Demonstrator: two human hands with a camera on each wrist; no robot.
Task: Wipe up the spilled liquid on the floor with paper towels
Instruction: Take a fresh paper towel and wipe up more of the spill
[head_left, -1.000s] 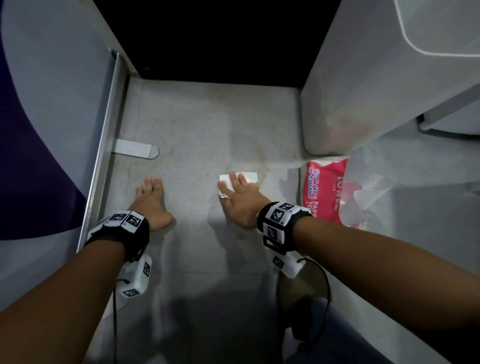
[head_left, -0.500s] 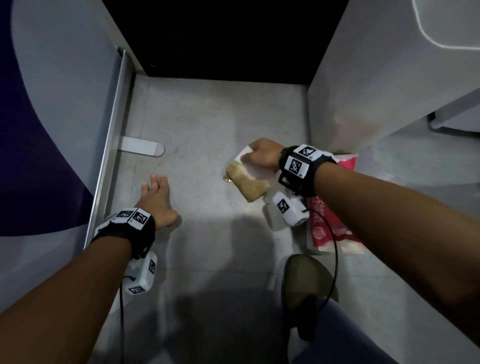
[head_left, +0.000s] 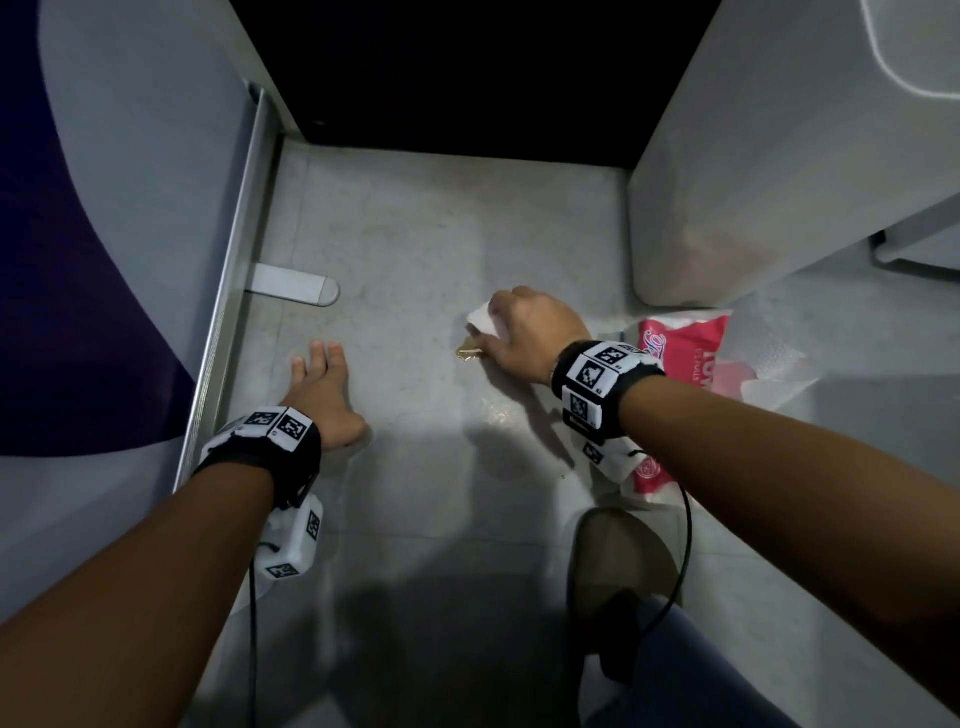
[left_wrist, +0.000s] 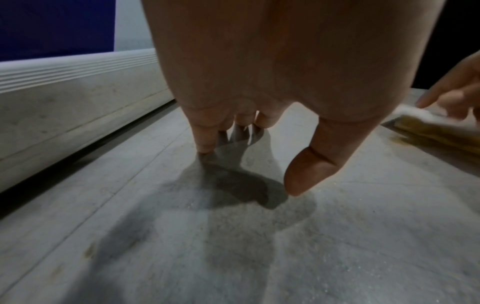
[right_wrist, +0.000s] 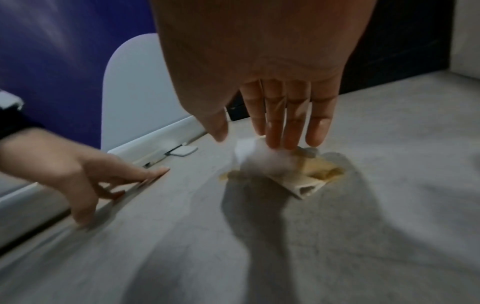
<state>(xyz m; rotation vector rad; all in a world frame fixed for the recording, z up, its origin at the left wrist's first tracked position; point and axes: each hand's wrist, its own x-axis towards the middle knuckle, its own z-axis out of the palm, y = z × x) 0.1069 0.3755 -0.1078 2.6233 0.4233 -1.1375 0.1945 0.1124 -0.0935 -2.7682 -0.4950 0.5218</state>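
Observation:
A folded white paper towel lies on the grey floor, its lower part soaked yellow-brown. My right hand is on top of it, fingertips on the white end and thumb beside it, pinching it against the floor. A small yellow smear of liquid shows just left of the towel. My left hand rests flat on the floor, fingers spread, holding nothing. In the left wrist view, the towel and right hand sit at the right edge.
A pink pack of paper towels lies just right of my right wrist, against a white cabinet. A metal rail and a small metal floor plate run along the left wall. My shoe is below the right arm.
The right hand lifted the stained towel off the floor, then brought it back down a little to the left. The left hand stayed planted on the floor.

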